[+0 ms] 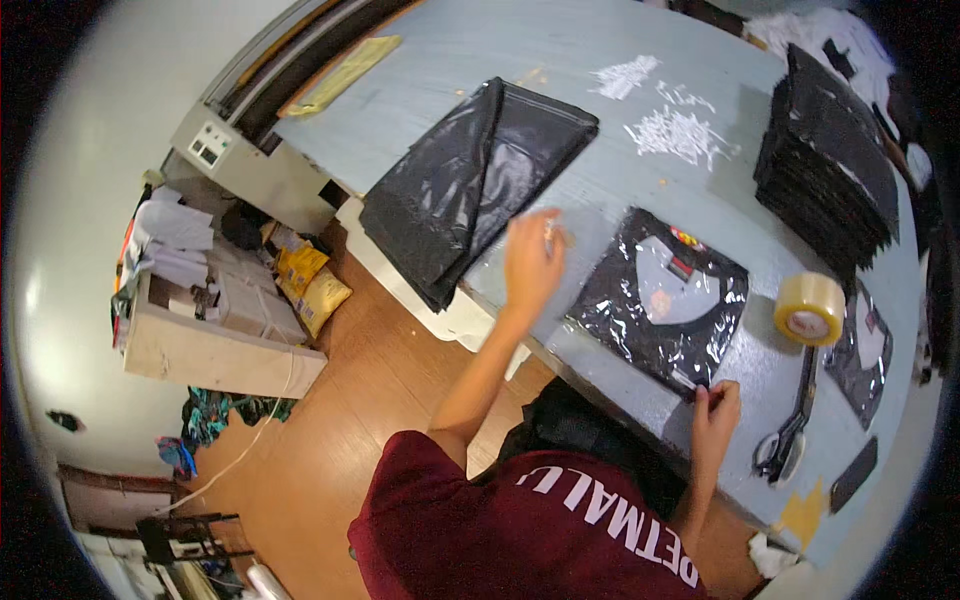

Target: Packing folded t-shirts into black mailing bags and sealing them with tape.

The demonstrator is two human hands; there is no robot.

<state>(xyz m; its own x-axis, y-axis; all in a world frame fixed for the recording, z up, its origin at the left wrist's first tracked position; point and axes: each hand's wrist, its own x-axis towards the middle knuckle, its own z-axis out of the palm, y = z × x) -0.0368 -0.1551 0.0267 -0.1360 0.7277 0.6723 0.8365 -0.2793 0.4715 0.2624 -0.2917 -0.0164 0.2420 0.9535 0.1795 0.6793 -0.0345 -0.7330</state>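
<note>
A black garment with a pale grey neck area lies folded in a clear plastic bag (pixel 660 300) on the table. My right hand (pixel 715 420) pinches the bag's near corner, beside a small white strip (pixel 684 379). My left hand (pixel 534 262) is raised between this bag and a stack of black plastic bags (pixel 480 187), its fingers curled. Blur at its fingertips hides whether something small is held there. A roll of clear tape (pixel 810 309) stands right of the bagged garment. Scissors (pixel 787 442) with black handles lie nearer the table's right end.
A tall stack of black packages (pixel 829 157) stands at the far right, with another bagged garment (pixel 862 356) nearby. White paper strips (pixel 675 135) lie in piles on the grey-blue table (pixel 547 37). A dark flat object (pixel 855 474) sits near the right edge. Left is a cardboard box (pixel 217 330).
</note>
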